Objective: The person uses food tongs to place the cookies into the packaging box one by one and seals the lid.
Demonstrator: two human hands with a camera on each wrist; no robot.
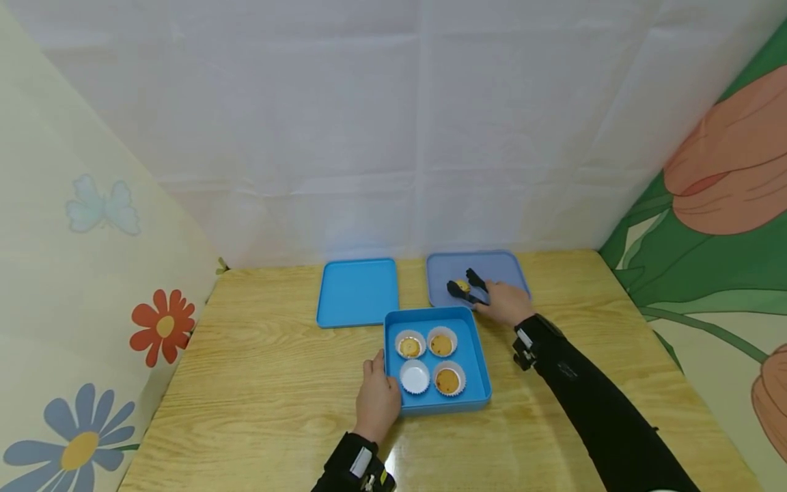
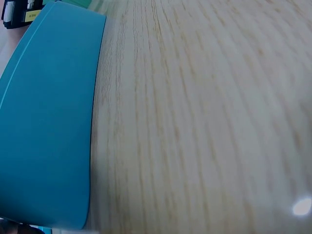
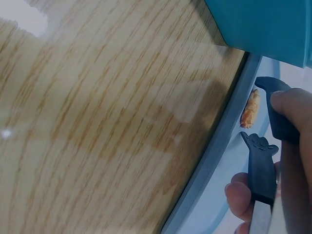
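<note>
My right hand (image 1: 507, 303) holds black tongs (image 3: 262, 173) over the purple tray (image 1: 519, 265). Their spread tips lie on either side of a small golden cookie (image 3: 251, 108) on that tray. Against the left wall of a blue box (image 1: 439, 404) rests my left hand (image 1: 377, 400), its fingers along the outside. Inside the box stand several white paper cups; three hold a cookie, and the front left cup (image 1: 415, 377) has none. The left wrist view shows the box's side wall (image 2: 48, 117) close up, with the left fingers hidden.
Behind the box on the left lies a flat blue lid or tray (image 1: 359, 294). All of it stands on a wood-grain table (image 1: 277, 389). A white cloth backdrop (image 1: 295, 137) rises at the table's back edge, with printed panels at both sides.
</note>
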